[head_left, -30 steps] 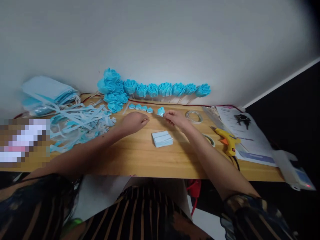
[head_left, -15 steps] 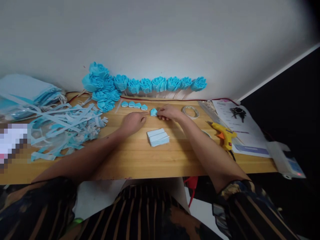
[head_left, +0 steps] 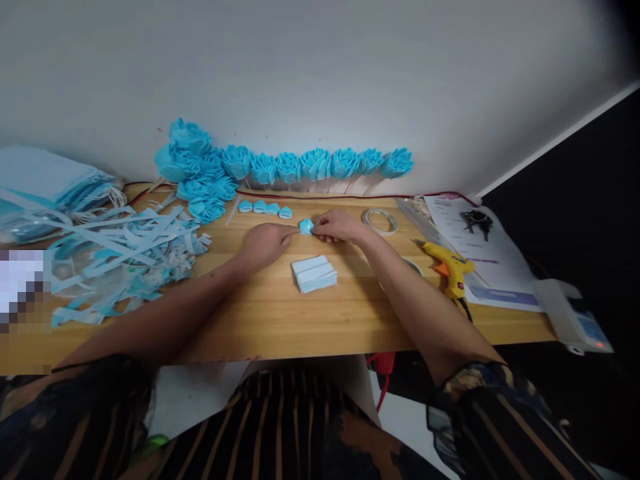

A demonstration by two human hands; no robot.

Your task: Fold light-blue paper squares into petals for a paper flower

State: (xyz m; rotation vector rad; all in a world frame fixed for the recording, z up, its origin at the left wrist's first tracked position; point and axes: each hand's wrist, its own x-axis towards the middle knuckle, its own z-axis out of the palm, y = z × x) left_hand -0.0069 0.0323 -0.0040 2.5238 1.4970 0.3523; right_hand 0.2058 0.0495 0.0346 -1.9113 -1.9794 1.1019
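A small folded blue piece (head_left: 306, 227) lies on the wooden table between my hands. My left hand (head_left: 265, 245) is at its left, fingers curled, with the index finger stretched to the piece's edge. From the right, my right hand (head_left: 335, 227) pinches the piece's right edge. Several similar folded blue pieces (head_left: 265, 209) stand in a row behind my left hand. Nearer to me is a stack of pale blue rectangles (head_left: 315, 274).
Blue flowers (head_left: 315, 164) line the wall. Cut strips (head_left: 135, 250) and a bag of masks (head_left: 55, 187) lie left. Right are a tape roll (head_left: 381, 221), a yellow glue gun (head_left: 450, 265), keys (head_left: 477, 223), and papers (head_left: 493, 267). The table's front edge (head_left: 300, 357) is near me.
The view has shifted slightly. My left index finger has come closer to the folded piece and now reaches its edge; the piece looks slightly turned.
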